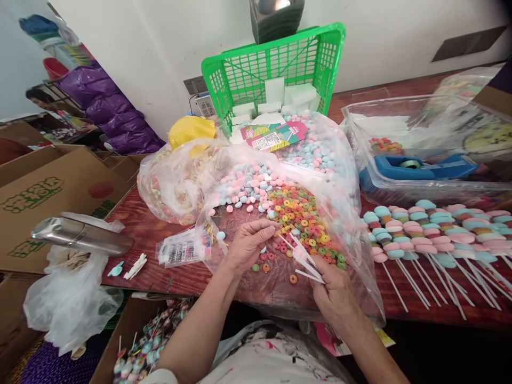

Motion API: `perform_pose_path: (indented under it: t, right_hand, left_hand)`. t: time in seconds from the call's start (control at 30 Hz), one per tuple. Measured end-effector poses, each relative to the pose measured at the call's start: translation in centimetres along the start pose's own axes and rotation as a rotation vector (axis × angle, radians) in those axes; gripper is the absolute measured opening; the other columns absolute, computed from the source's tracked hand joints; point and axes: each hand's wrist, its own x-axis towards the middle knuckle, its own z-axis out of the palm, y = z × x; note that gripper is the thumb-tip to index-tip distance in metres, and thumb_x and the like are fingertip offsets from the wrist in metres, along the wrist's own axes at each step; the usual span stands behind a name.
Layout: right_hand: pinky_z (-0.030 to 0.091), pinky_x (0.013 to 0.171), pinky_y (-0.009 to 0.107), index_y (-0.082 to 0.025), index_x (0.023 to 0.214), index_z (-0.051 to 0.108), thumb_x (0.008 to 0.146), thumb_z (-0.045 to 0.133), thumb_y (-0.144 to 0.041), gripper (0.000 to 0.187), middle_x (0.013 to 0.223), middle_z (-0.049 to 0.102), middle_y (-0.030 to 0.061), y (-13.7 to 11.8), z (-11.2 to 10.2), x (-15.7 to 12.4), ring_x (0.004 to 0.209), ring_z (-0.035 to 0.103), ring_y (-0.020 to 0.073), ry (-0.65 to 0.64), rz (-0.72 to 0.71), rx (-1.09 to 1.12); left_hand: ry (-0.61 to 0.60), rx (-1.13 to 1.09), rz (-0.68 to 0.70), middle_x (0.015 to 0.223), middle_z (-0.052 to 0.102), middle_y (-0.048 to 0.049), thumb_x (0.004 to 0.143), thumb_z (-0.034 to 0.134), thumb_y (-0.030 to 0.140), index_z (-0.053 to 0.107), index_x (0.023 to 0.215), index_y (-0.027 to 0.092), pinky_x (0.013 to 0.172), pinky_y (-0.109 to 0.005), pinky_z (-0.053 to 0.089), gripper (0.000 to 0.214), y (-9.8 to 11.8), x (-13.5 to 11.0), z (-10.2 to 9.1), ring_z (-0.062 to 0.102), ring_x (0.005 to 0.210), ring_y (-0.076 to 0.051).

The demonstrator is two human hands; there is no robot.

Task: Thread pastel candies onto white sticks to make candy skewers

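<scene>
My right hand [330, 280] is closed around several white lollipop sticks [308, 266], which fan out toward the left. The fingers of my left hand [250, 242] are pinched together near the tip of one stick; what is between them is too small to make out. Just beyond both hands lies a heap of colourful gummy rings [304, 213], with a few loose rings [293, 279] nearer to me. Behind and left of the heap are pink and blue oval candies [256, 184]. All of these rest on a clear plastic bag [352, 256] spread over the table.
Finished candy sticks [424, 240] lie in rows at right, below a clear bin [420, 186] holding a blue tape dispenser [400, 168]. A green basket [336, 58] stands behind. At left are a steel flask [88, 237], a tied candy bag [172, 181] and cartons [52, 197].
</scene>
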Motion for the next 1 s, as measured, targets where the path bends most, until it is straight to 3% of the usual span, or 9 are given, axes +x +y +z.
perform_pose_path:
  t: [0.27, 0.5, 0.77, 0.9, 1.0]
  right_hand:
    - [0.046, 0.052, 0.021, -0.018, 0.094, 0.067, 0.082, 0.040, -0.009, 0.031, 0.060, 0.064, -0.0017, -1.1, 0.5, -0.1, 0.050, 0.058, 0.0139, 0.082, 0.027, 0.039]
    - [0.047, 0.052, 0.021, -0.017, 0.098, 0.067, 0.086, 0.043, -0.011, 0.027, 0.065, 0.065, -0.0015, -1.2, 1.4, -0.6, 0.053, 0.058, 0.0140, 0.119, 0.088, 0.089]
    - [0.048, 0.053, 0.022, -0.018, 0.096, 0.065, 0.081, 0.041, -0.007, 0.030, 0.065, 0.067, -0.0008, -0.3, 0.9, -0.5, 0.055, 0.063, 0.0151, 0.119, -0.036, 0.047]
    - [0.048, 0.056, 0.024, -0.019, 0.090, 0.065, 0.082, 0.044, -0.009, 0.025, 0.064, 0.066, -0.0010, 0.8, 0.9, -0.6, 0.056, 0.061, 0.0161, 0.125, 0.005, 0.041]
    - [0.047, 0.057, 0.025, -0.020, 0.100, 0.066, 0.085, 0.046, -0.014, 0.026, 0.070, 0.068, 0.0002, 1.7, 0.3, -0.3, 0.060, 0.061, 0.0175, 0.155, 0.079, 0.027]
  left_hand:
    - [-0.040, -0.005, -0.061, 0.064, 0.068, -0.0020, 0.057, 0.088, 0.027, 0.077, 0.078, 0.013, 0.051, -0.020, 0.045, 0.028, 0.4, 0.2, 0.0, 0.058, 0.054, -0.009]
    - [0.099, -0.169, 0.047, 0.066, 0.068, 0.0011, 0.054, 0.088, 0.022, 0.075, 0.078, 0.016, 0.052, -0.019, 0.045, 0.028, -1.5, -0.4, 2.0, 0.057, 0.054, -0.007]
    - [-0.001, -0.118, -0.102, 0.067, 0.069, -0.0014, 0.056, 0.087, 0.026, 0.074, 0.073, 0.014, 0.057, -0.023, 0.046, 0.025, -4.5, -1.7, 3.2, 0.058, 0.055, -0.010]
    - [-0.003, 0.079, 0.064, 0.084, 0.072, -0.0043, 0.067, 0.082, 0.032, 0.076, 0.086, 0.018, 0.073, -0.028, 0.050, 0.024, -5.0, -3.0, 3.5, 0.064, 0.074, -0.015]
    - [0.053, 0.551, 0.309, 0.091, 0.071, -0.0061, 0.080, 0.071, 0.033, 0.075, 0.099, 0.022, 0.080, -0.031, 0.049, 0.023, -3.2, -3.0, 0.7, 0.063, 0.084, -0.018]
